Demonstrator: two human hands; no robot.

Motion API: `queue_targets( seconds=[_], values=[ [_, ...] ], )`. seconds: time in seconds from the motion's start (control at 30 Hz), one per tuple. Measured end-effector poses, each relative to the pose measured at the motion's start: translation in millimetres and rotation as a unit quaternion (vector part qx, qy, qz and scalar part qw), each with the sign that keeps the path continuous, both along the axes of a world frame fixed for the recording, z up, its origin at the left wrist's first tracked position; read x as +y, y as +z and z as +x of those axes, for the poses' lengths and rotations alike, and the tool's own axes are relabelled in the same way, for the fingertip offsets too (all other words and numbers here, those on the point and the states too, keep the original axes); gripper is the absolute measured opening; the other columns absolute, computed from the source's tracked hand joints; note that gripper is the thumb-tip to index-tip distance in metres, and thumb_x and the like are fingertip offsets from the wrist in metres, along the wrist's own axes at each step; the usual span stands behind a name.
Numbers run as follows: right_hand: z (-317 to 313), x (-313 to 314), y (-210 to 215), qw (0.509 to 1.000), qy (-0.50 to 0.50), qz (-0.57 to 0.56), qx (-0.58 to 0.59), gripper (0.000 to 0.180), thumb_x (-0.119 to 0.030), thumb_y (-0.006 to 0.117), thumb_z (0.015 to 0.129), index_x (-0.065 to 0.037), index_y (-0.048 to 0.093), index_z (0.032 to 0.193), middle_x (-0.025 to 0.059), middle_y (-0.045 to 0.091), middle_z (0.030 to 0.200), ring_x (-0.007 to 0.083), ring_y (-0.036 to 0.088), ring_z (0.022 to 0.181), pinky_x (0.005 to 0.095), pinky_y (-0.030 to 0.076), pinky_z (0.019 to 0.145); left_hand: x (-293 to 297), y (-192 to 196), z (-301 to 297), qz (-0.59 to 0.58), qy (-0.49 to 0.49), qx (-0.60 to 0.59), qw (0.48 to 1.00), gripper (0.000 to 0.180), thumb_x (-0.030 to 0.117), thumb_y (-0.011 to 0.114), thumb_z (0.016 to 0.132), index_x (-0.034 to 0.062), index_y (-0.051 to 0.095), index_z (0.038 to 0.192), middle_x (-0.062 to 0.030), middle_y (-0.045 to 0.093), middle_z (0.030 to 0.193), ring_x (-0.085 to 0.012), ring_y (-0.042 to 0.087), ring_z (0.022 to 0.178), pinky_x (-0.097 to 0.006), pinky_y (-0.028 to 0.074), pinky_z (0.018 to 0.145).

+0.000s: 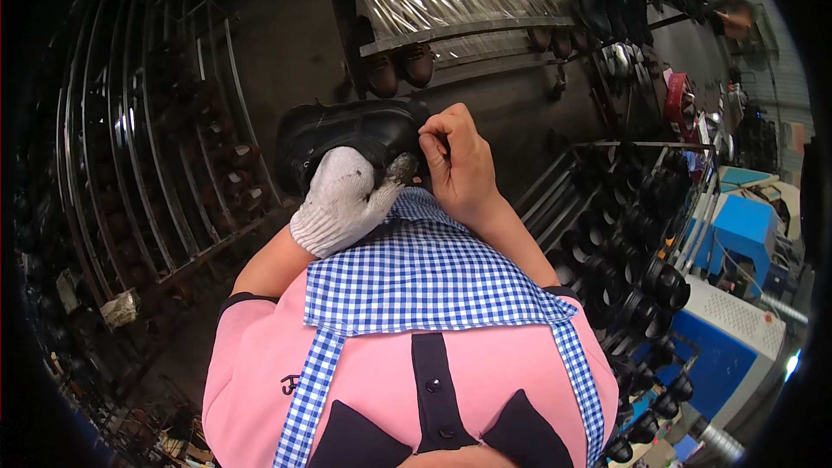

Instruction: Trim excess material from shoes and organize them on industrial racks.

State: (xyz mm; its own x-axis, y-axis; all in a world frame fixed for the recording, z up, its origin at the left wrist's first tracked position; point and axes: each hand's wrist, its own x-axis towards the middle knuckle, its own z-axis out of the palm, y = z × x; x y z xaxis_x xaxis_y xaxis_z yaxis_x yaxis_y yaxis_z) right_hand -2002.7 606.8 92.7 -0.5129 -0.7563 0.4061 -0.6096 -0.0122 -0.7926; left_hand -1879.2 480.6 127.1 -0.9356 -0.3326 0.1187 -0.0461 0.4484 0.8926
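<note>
A black shoe (364, 128) lies sideways in front of my body, its heel end to the right. My left hand (342, 195), in a white knitted glove with dark-stained fingertips, is closed on the shoe's near side and holds it up. The bare right hand (459, 156) is at the right end of the shoe, thumb and forefinger pinched together close to its edge. Whatever is in that pinch is too small to make out. A blue-and-white checked apron (416, 277) hangs just below both hands.
Metal racks (143, 139) with shoes stand on the left. Ahead, a shelf rack (459, 39) carries plastic-covered boards, black shoes and brown shoes (416, 65). On the right is a rack of black shoes (620, 225), with a blue-and-white machine (719, 347) beyond it.
</note>
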Motion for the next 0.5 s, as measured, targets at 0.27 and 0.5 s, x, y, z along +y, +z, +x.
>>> queue_targets(
  seconds=[0.27, 0.5],
  values=[
    [-3.3, -1.1, 7.9, 0.998, 0.005, 0.037, -0.053, 0.01, -0.004, 0.057, 0.088, -0.003, 0.049, 0.095, 0.011, 0.049, 0.082, 0.0247, 0.056, 0.067, 0.0297, 0.045, 0.06, -1.2, 3.6, 0.1, 0.05, -0.004, -0.055, 0.997, 0.016, 0.011, 0.058, 0.086, -0.001, 0.062, 0.096, -0.0165, 0.065, 0.078, -0.032, 0.063, 0.069, -0.035, 0.05, 0.061],
    [-4.0, -1.4, 5.7, 0.994, 0.02, 0.05, -0.098, 0.01, -0.004, 0.057, 0.088, -0.002, 0.052, 0.097, 0.0103, 0.052, 0.084, 0.0223, 0.057, 0.069, 0.0285, 0.047, 0.062, 1.4, -1.6, 3.5, 0.033, 0.023, -0.036, 0.999, 0.014, 0.01, 0.058, 0.086, -0.0015, 0.063, 0.093, -0.0176, 0.064, 0.076, -0.033, 0.062, 0.066, -0.036, 0.048, 0.058]
  ],
)
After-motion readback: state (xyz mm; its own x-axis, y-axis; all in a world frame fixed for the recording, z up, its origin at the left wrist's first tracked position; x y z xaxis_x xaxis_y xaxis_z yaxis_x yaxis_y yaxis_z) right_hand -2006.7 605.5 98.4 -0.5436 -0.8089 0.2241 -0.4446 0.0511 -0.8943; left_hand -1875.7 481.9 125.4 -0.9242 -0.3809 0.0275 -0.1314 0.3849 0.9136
